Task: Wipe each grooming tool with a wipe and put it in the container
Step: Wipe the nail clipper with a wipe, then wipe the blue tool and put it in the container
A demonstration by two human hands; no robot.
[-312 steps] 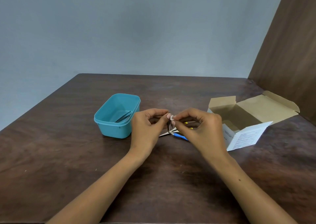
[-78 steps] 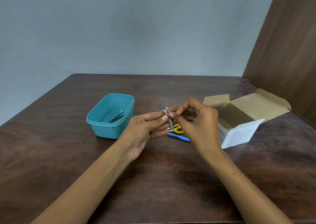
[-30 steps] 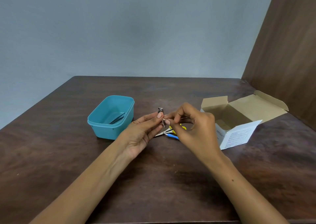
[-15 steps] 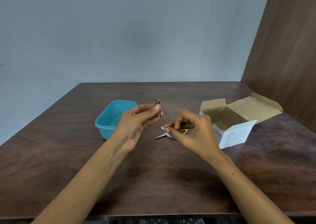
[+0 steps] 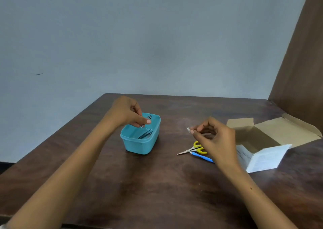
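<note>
On brown table (image 5: 157, 185), grey wall behind | left hand (image 5: 127, 113) pinches clipper (image 5: 146, 122) | right hand (image 5: 215, 137) pinches wipe (image 5: 188, 129)

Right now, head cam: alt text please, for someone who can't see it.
A person's left hand holds a small metal nail clipper over a teal container on a dark wooden table, while the right hand pinches a small white wipe. Yellow-handled scissors and an open cardboard box lie to the right.

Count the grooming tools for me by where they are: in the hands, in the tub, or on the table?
In the left hand: 1, the nail clipper
In the teal container: 1, tweezers
On the table: 2, yellow-handled scissors, blue-handled tool
Total: 4
</note>
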